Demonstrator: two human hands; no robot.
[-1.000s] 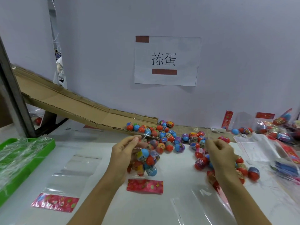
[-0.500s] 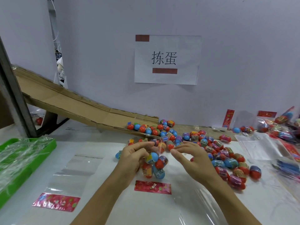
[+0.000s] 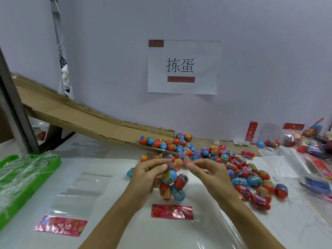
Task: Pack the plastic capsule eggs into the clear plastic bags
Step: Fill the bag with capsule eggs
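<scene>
1. The left hand (image 3: 146,174) pinches the mouth of a clear plastic bag (image 3: 171,186) between thumb and curled fingers, just below the centre of the view. The bag hangs from that pinch with several capsule eggs (image 3: 177,182) already inside, its red printed header (image 3: 172,211) lying on the table at 6 o'clock of the hanging eggs. If the pinch slackens, the thin film could slip and the eggs drop out.

2. The right hand (image 3: 208,174) meets the bag mouth from 3 o'clock, fingertips drawn narrow together at the film. Whether they grip the bag edge or a small egg I cannot tell. If the two hands pull apart unevenly, the opening may collapse or tear.

3. The bag looks nearly full for its size; forcing in another egg could push one back out of the mouth.

4. The loose pile of capsule eggs (image 3: 240,178) lies at 3 o'clock of the hands, close to the right forearm. A careless sweep could roll these round eggs across the white table (image 3: 111,229).

5. More eggs sit at the foot of the cardboard ramp (image 3: 75,115), at 12 o'clock; any that roll down could bump the hands.

6. A spare flat bag (image 3: 80,191) lies at 9 o'clock, and its slick film could slide if brushed.
</scene>
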